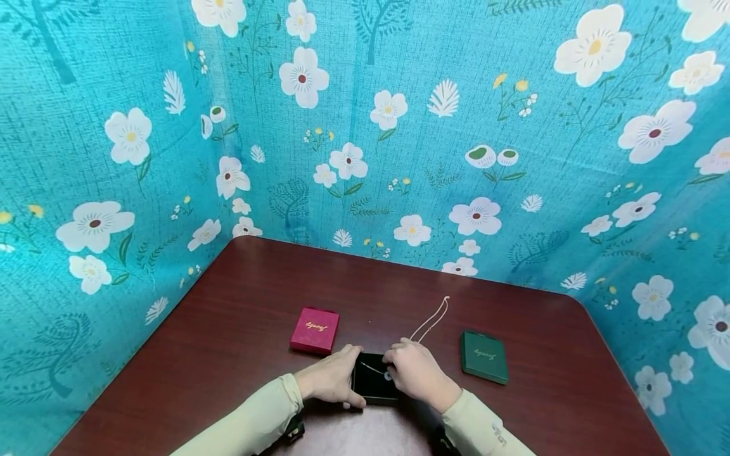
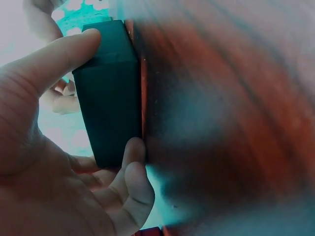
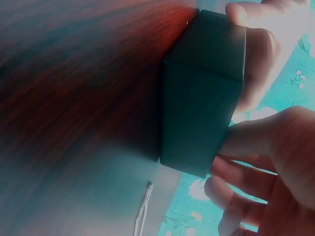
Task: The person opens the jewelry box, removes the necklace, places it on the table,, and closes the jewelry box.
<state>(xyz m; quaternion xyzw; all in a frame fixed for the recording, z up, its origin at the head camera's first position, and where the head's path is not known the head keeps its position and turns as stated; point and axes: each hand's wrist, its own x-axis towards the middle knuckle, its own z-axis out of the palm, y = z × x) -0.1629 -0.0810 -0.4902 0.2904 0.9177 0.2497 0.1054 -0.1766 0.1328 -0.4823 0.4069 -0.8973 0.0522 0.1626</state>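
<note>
A small dark green jewelry box point(image 1: 373, 400) with a black lining sits on the table between the two hands. My left hand point(image 1: 332, 376) grips its left side, the thumb at the near corner and the fingers round the far one. Inside lies a necklace point(image 1: 373, 367), a thin chain with a small round pendant. At the box's right end my right hand point(image 1: 419, 373) curls its fingers over the rim and pinches the necklace by the pendant; the fingertips are partly hidden. In the right wrist view its thumb point(image 3: 251, 137) is right at the rim.
A pink box lid point(image 1: 315, 330) with gold lettering lies at back left, and a green box lid point(image 1: 484, 356) lies to the right. A second chain point(image 1: 438, 313) stretches across the table behind my right hand. Flowered blue cloth point(image 1: 365, 126) hangs round the dark red table point(image 1: 239, 316).
</note>
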